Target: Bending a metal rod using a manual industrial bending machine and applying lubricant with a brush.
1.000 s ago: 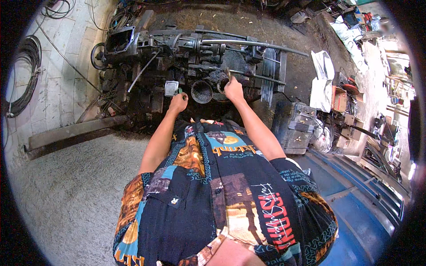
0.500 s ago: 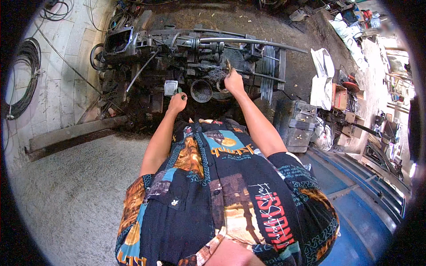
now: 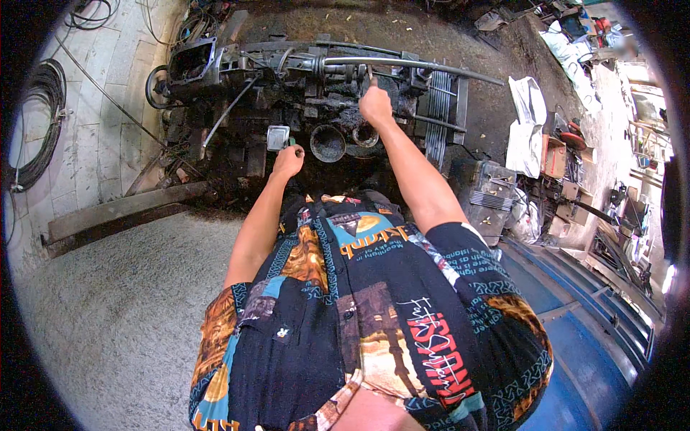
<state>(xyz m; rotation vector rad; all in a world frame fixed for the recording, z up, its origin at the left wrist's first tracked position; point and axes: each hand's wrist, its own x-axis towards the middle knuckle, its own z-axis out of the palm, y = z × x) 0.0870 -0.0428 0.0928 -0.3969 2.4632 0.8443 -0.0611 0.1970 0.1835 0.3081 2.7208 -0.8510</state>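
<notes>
My left hand (image 3: 289,161) is closed around a small green thing (image 3: 291,141), mostly hidden by the fingers. Right beside it is a pale, square, shallow metal container (image 3: 277,137); whether the green thing joins it I cannot tell. My right hand (image 3: 375,106) grips a slim, brownish tool (image 3: 371,75) that points away from me, its far end at a long metal rod on the greasy machine assembly (image 3: 302,75). Below that hand sits a dark ring-shaped opening (image 3: 365,135). A wide round metal cup (image 3: 328,144) lies between my hands.
Long steel rods (image 3: 417,63) cross the assembly, with stacked metal strips (image 3: 440,108) at its right. A boxy metal case (image 3: 490,194) and a white sack (image 3: 525,122) stand farther right. Coiled black cable (image 3: 44,122) hangs at left. A blue metal frame (image 3: 568,316) lies at lower right.
My right hand has moved farther away from me with the slim tool, so its tip now reaches the long rod and the ring-shaped opening is uncovered. My left hand has barely moved.
</notes>
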